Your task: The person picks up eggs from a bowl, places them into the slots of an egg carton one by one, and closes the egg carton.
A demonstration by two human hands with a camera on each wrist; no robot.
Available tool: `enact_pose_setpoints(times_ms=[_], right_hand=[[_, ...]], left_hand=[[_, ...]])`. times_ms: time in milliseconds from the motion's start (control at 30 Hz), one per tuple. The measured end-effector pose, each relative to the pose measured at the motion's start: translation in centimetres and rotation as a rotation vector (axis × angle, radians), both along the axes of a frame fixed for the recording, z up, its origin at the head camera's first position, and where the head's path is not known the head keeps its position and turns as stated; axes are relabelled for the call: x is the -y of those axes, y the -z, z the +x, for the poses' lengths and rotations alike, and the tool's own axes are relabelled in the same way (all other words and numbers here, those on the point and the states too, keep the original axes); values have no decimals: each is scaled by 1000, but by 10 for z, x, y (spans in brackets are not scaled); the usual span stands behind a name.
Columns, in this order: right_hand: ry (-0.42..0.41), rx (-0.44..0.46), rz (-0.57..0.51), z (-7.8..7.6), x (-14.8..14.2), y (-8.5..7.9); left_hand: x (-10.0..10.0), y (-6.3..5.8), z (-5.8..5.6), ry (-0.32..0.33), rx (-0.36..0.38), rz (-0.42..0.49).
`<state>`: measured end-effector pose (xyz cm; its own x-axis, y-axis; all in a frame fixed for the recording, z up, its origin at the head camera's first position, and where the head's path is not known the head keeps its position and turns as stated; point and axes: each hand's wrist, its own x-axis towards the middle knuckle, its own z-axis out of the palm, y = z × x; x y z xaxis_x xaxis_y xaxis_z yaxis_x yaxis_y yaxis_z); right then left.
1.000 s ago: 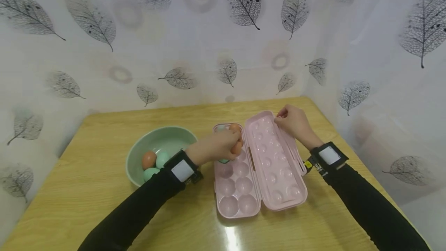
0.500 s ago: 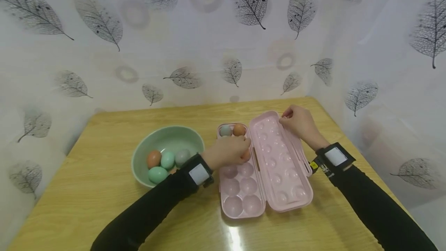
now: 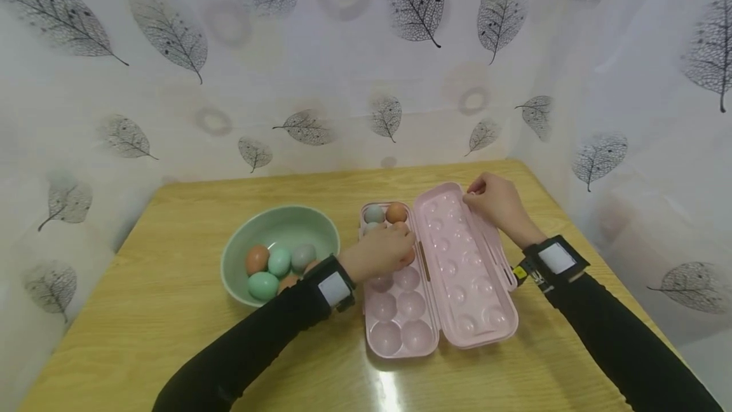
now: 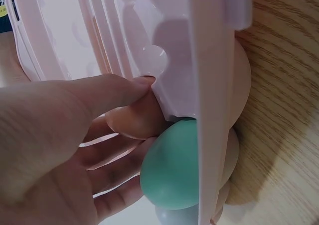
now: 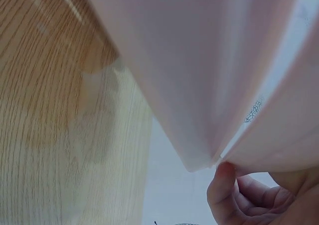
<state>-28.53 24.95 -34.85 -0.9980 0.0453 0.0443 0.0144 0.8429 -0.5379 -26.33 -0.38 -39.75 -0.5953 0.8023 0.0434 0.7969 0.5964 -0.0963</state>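
My left hand [image 3: 380, 252] holds a brown egg [image 4: 137, 119] in a cup of the pink egg carton [image 3: 386, 305]. The thumb lies on the egg in the left wrist view, with the other fingers behind it. A green egg [image 4: 172, 168] sits in the cup beside it. At the carton's far end are a grey egg [image 3: 374, 213] and another brown egg [image 3: 396, 212]; my hand partly covers the row behind. My right hand [image 3: 500, 205] pinches the far outer corner of the carton's raised lid [image 3: 466, 285] between thumb and fingers.
A green bowl [image 3: 291, 221] with several brown, green and grey eggs stands left of the carton, partly hidden by my left forearm. The wooden table [image 3: 143, 310] meets a leaf-patterned curtain [image 3: 343, 68] at the back and right.
My left hand has lowered the brown egg into the carton, uncovering the far eggs. The right hand keeps its grip on the lid. The head view has turned slightly left.
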Motion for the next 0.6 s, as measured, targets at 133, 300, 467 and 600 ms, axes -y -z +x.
enact_pose_setpoints(times_ms=[133, 300, 467, 600], right_hand=[[-2, -3, -4, 2, -3, 1], [1, -13, 13, 2, -6, 2], [7, -1, 1, 0, -4, 2], [11, 16, -8, -1, -2, 3]], left_hand=[[-2, -1, 1, -14, 13, -18], [-5, -2, 2, -14, 9, -26], [-4, -4, 4, -42, 32, -12], [-1, -4, 5, -50, 15, 5]])
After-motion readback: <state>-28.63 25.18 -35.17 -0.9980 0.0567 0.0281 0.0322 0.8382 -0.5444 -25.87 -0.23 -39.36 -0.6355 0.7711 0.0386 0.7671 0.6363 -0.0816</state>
